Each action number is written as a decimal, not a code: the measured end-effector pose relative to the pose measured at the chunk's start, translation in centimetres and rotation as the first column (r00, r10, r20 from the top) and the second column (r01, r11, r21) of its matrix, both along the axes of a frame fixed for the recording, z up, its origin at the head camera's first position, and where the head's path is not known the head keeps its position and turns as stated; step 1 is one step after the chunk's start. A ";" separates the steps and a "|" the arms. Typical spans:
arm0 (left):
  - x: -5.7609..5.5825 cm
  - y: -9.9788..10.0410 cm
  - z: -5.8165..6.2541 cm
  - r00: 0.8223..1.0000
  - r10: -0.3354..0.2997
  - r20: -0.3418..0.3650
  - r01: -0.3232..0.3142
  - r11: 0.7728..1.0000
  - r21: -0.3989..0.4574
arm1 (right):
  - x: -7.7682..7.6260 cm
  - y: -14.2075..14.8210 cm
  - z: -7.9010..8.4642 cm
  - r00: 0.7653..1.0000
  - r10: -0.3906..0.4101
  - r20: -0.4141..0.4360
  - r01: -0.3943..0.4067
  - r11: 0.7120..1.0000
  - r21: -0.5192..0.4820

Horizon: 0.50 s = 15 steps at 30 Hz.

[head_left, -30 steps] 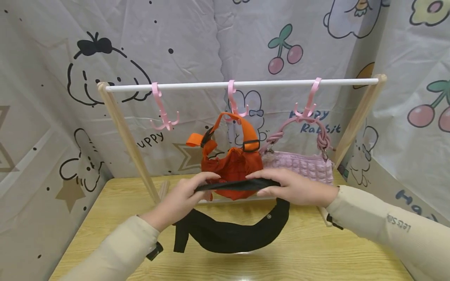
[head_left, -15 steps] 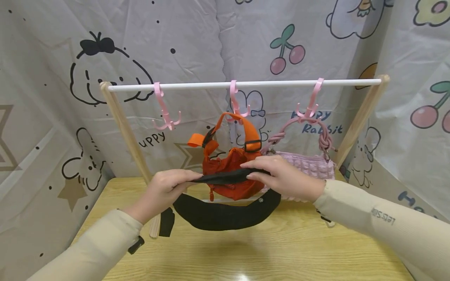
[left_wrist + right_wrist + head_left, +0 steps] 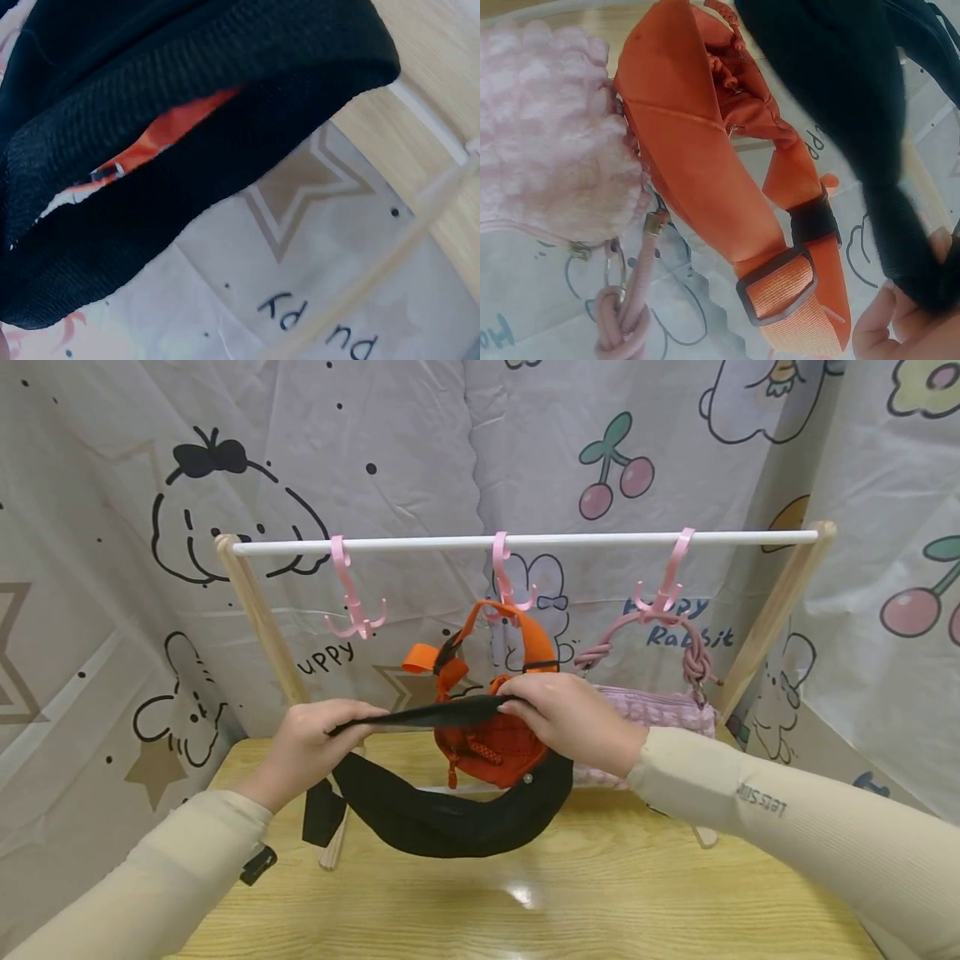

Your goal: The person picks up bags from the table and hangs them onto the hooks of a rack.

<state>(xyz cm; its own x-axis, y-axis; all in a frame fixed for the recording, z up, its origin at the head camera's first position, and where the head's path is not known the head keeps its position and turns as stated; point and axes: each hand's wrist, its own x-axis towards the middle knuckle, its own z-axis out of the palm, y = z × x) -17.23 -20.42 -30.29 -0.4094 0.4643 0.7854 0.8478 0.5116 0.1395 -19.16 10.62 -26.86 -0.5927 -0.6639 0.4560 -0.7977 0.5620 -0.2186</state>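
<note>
A black crescent-shaped bag [image 3: 450, 822] hangs below its wide strap [image 3: 427, 716] in front of the rack, above the table. My left hand [image 3: 303, 739] pinches the strap's left part, and my right hand [image 3: 566, 710] grips its right part. In the left wrist view the black cloth [image 3: 135, 240] forms a wide loop. The right wrist view catches fingertips [image 3: 881, 322] on the black fabric. Just behind the strap, an orange bag [image 3: 487, 752] hangs from the middle pink hook [image 3: 504, 581], partly covered by the strap and my right hand.
A white bar [image 3: 420, 542] on wooden legs carries the pink hooks. The left hook [image 3: 352, 602] bears no bag. From the right hook [image 3: 663, 585] hangs a pink puffy bag [image 3: 667, 710]. Below lies a wood-grain table [image 3: 600, 885]; printed cloth [image 3: 420, 443] surrounds it.
Both hands have moved left and upward with the black bag, toward the left side of the rack. The strap between them is stretched wider. The orange and pink bags stay hanging.
</note>
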 end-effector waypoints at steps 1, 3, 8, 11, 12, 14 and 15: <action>0.0 -0.3 0.1 1.000 0.010 0.014 -0.009 1.000 -0.005 | -0.1 -0.2 0.1 1.000 -0.004 -0.013 0.004 1.000 0.008; -0.1 -0.9 0.4 0.999 0.026 0.045 -0.025 0.999 -0.021 | -0.2 -0.6 0.3 0.999 -0.017 -0.045 0.018 0.999 0.031; -0.4 -2.1 1.0 0.996 0.045 0.078 -0.040 0.997 -0.065 | -0.6 -1.5 0.9 0.996 -0.050 -0.079 0.057 0.995 0.085; -0.9 -2.7 1.3 0.996 0.056 0.072 -0.051 0.996 -0.077 | -0.9 -1.9 1.1 0.992 -0.051 -0.114 0.063 0.993 0.098; -1.0 -2.9 1.4 0.996 0.059 0.070 -0.053 0.996 -0.078 | -1.0 -2.0 1.1 0.990 -0.049 -0.131 0.062 0.993 0.100; -1.3 -3.3 1.7 0.996 0.065 0.067 -0.060 0.995 -0.077 | -1.2 -2.2 1.2 0.986 -0.046 -0.161 0.062 0.993 0.099; -1.4 -3.4 1.8 0.995 0.071 0.064 -0.066 0.995 -0.078 | -1.3 -2.3 1.2 0.984 -0.046 -0.174 0.064 0.993 0.100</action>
